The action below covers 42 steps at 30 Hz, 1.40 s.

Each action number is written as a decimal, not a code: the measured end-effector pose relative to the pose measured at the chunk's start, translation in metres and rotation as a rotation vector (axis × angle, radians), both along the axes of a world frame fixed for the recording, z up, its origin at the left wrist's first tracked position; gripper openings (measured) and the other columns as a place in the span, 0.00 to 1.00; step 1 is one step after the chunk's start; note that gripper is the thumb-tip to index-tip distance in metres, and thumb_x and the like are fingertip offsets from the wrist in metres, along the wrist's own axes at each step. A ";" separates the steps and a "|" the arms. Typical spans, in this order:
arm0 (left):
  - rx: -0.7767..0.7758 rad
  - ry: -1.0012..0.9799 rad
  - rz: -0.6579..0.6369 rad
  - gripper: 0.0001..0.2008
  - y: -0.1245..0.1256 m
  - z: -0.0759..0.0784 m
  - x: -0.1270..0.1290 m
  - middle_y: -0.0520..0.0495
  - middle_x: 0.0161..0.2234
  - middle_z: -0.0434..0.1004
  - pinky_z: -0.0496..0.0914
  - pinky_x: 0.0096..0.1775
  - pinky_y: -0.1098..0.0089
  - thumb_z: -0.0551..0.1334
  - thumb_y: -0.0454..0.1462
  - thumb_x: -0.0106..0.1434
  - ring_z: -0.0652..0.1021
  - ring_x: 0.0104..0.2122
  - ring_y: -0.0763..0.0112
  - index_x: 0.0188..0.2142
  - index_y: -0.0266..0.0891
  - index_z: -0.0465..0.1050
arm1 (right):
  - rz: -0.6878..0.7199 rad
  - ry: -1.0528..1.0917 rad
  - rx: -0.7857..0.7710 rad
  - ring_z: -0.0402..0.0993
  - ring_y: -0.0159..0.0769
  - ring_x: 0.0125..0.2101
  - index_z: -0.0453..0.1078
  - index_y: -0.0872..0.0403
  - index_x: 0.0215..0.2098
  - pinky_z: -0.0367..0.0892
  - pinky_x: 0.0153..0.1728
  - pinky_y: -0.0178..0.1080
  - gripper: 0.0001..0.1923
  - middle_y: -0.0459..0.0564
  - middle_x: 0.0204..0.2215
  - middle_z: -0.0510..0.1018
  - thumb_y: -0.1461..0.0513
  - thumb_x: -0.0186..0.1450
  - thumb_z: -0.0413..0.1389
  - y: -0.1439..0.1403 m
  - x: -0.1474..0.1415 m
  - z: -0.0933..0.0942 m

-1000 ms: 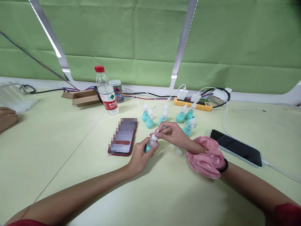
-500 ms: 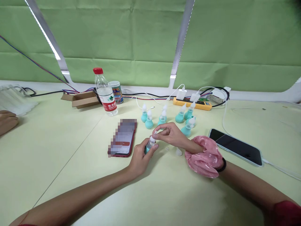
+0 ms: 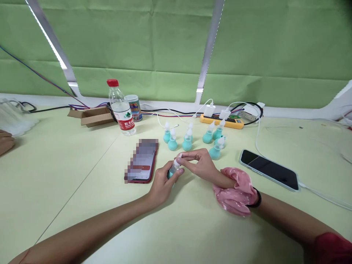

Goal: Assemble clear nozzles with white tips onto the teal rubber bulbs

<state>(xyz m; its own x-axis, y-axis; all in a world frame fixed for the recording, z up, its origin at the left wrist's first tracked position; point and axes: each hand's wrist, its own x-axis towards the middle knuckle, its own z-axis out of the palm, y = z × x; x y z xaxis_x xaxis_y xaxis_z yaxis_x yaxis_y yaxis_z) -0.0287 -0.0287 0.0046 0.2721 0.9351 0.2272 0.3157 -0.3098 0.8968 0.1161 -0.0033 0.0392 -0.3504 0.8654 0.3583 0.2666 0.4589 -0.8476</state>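
At table centre, my left hand (image 3: 162,182) grips a teal bulb (image 3: 172,171); my right hand (image 3: 199,164) pinches its white tip (image 3: 178,161), finished bulbs (image 3: 187,143) just beyond.

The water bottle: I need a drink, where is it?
In the head view the water bottle stands upright at the table's far left, beside a can and a cardboard box.

Pale yellow-green table (image 3: 68,165) stands before green blinds (image 3: 137,44) with bright daylight gaps.
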 end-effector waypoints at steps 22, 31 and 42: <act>0.431 0.718 -0.425 0.21 -0.004 -0.001 0.011 0.42 0.57 0.52 0.51 0.51 0.48 0.45 0.38 0.63 0.53 0.55 0.53 0.56 0.40 0.49 | -0.381 -0.532 0.220 0.74 0.39 0.25 0.72 0.58 0.25 0.69 0.31 0.42 0.07 0.52 0.24 0.77 0.63 0.53 0.53 0.047 0.071 0.038; 0.503 0.617 -0.362 0.14 0.001 -0.006 0.010 0.45 0.48 0.67 0.62 0.46 0.58 0.46 0.32 0.63 0.62 0.48 0.60 0.46 0.37 0.64 | -0.482 -0.634 0.556 0.73 0.40 0.28 0.70 0.56 0.38 0.65 0.32 0.41 0.14 0.52 0.30 0.77 0.59 0.56 0.52 0.005 0.067 0.050; 0.441 0.231 -0.220 0.09 0.005 -0.014 0.007 0.45 0.27 0.74 0.68 0.30 0.69 0.53 0.33 0.59 0.70 0.30 0.69 0.32 0.37 0.72 | -0.071 -0.947 0.231 0.70 0.37 0.31 0.67 0.54 0.40 0.62 0.28 0.35 0.13 0.51 0.33 0.73 0.65 0.58 0.48 -0.005 0.088 -0.021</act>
<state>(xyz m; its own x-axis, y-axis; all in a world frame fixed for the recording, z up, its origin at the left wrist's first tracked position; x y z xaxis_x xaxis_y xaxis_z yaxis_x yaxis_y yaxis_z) -0.0218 -0.0239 -0.0096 0.5397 0.6802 0.4960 0.3746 -0.7217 0.5821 0.2043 -0.0081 0.0179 -0.5305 0.8393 0.1186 0.8240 0.5435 -0.1603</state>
